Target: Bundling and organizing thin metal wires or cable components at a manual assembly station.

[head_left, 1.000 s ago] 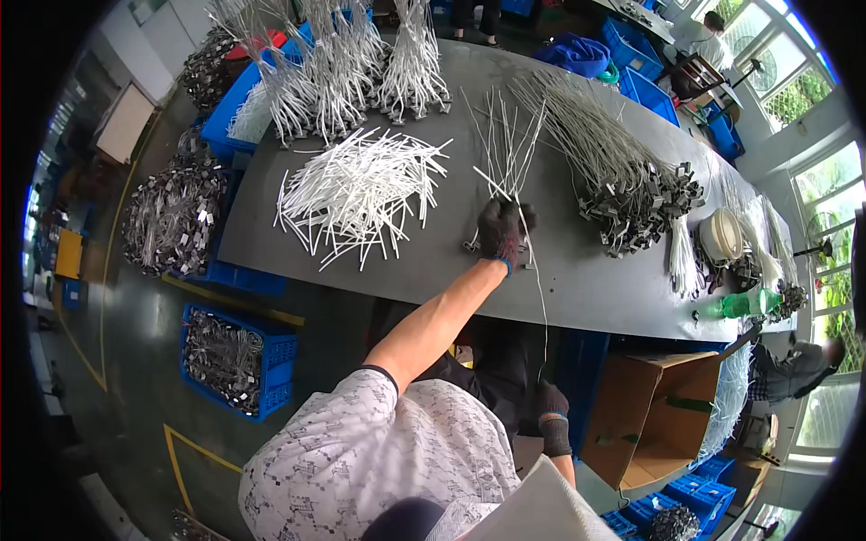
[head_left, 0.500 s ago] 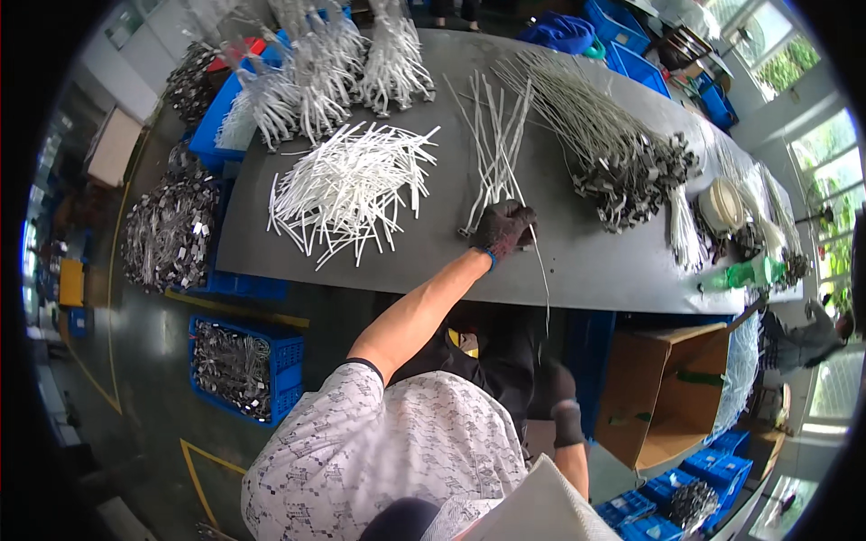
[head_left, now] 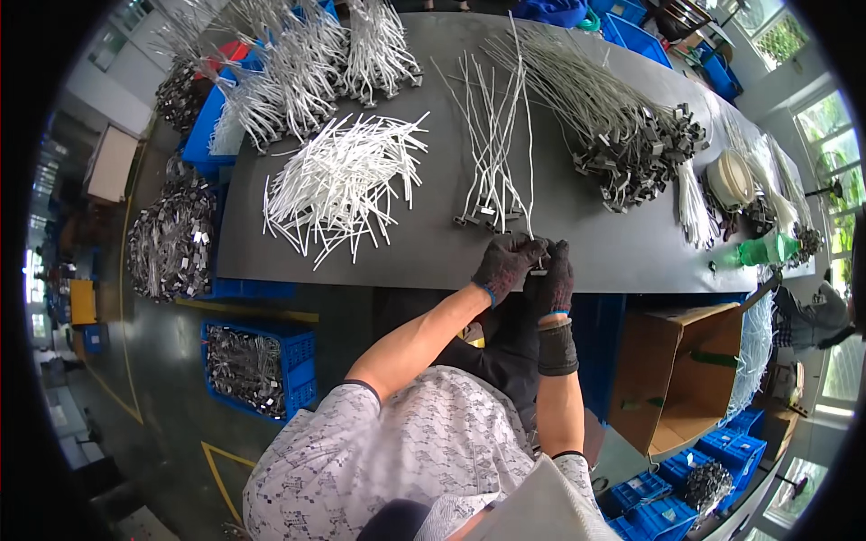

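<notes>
The left hand (head_left: pixel 503 264) and the right hand (head_left: pixel 555 279), in dark gloves, are close together at the near edge of the table (head_left: pixel 415 257), with the left one's fingers pinched on the bottom of a long pale wire (head_left: pixel 530 185). A small metal clip (head_left: pixel 538 270) sits between the hands, and I can't tell if the right one's fingers are closed on it. More wires (head_left: pixel 488 153) lie just past them, between a pile of white sticks (head_left: pixel 347 185) and a big bunch with metal ends (head_left: pixel 636 153)
</notes>
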A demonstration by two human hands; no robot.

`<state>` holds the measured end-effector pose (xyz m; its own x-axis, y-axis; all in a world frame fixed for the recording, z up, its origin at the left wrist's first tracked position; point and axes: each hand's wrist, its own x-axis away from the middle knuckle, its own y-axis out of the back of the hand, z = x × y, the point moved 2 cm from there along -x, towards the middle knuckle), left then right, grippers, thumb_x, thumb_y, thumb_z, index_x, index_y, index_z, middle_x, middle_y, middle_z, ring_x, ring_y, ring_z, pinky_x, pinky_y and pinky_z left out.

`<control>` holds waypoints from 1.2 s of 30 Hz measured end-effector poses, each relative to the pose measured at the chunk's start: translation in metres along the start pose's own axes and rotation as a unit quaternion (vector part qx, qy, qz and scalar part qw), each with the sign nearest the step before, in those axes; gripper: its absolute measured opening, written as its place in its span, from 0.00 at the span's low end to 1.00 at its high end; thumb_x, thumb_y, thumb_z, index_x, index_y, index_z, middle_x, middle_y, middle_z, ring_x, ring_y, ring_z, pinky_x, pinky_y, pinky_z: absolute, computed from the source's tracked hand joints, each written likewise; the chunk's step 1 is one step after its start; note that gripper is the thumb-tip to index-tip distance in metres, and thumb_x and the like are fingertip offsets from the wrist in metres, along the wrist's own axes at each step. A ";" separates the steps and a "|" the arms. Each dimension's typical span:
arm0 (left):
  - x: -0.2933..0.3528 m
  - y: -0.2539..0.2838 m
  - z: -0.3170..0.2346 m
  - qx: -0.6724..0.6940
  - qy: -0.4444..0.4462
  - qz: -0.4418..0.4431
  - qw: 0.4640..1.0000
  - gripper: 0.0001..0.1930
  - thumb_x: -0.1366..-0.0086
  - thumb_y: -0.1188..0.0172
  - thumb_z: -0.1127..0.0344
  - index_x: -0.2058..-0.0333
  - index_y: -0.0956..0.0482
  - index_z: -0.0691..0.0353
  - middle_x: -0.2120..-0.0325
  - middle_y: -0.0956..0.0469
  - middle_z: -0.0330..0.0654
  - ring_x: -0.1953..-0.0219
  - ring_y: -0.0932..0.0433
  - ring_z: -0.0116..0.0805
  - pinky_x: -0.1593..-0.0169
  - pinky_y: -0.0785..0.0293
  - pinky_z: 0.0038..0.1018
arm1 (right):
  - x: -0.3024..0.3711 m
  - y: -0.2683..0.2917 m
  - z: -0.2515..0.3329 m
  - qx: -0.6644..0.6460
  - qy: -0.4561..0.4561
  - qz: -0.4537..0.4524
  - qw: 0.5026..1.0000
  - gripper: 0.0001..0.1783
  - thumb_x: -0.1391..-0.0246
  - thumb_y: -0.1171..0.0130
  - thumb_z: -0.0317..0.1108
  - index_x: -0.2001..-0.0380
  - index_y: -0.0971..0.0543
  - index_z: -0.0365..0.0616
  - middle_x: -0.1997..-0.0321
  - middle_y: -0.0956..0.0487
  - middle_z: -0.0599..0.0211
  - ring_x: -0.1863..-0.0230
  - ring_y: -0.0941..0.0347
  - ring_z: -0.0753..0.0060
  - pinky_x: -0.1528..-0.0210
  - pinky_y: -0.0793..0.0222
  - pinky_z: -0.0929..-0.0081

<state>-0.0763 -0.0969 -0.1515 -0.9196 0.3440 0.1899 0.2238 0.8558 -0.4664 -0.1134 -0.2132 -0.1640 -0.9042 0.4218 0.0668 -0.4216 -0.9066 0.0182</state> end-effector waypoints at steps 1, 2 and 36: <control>-0.008 0.006 0.001 -0.002 0.004 -0.008 1.000 0.13 0.32 0.35 0.62 0.58 0.15 0.67 0.65 0.15 0.39 0.64 0.19 0.25 0.56 0.24 0.26 | -0.007 -0.003 -0.001 0.026 0.038 -0.007 0.999 0.31 0.30 0.57 0.60 0.50 0.22 0.42 0.68 0.17 0.61 0.79 0.29 0.75 0.80 0.37 0.75; -0.019 0.015 0.000 -0.042 0.011 0.003 0.999 0.13 0.32 0.35 0.61 0.58 0.15 0.66 0.66 0.15 0.38 0.64 0.19 0.24 0.57 0.24 0.25 | -0.016 0.004 -0.004 0.020 -0.037 0.026 0.999 0.30 0.30 0.57 0.58 0.48 0.23 0.42 0.68 0.18 0.62 0.81 0.30 0.75 0.82 0.38 0.75; -0.037 0.157 -0.019 0.207 0.136 -0.144 0.958 0.07 0.33 0.41 0.75 0.57 0.22 0.64 0.68 0.18 0.41 0.69 0.18 0.33 0.64 0.19 0.29 | 0.268 0.323 -0.243 0.698 -0.247 0.171 0.650 0.25 0.46 0.41 0.32 0.45 0.27 0.34 0.48 0.22 0.37 0.45 0.24 0.39 0.44 0.28 0.53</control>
<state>-0.0013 0.0322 -0.2157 -0.7933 0.2526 0.5540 -0.2259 0.7229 -0.6530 -0.5088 -0.3899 -0.3824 -0.6517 0.4490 0.6114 0.5827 -0.2196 0.7824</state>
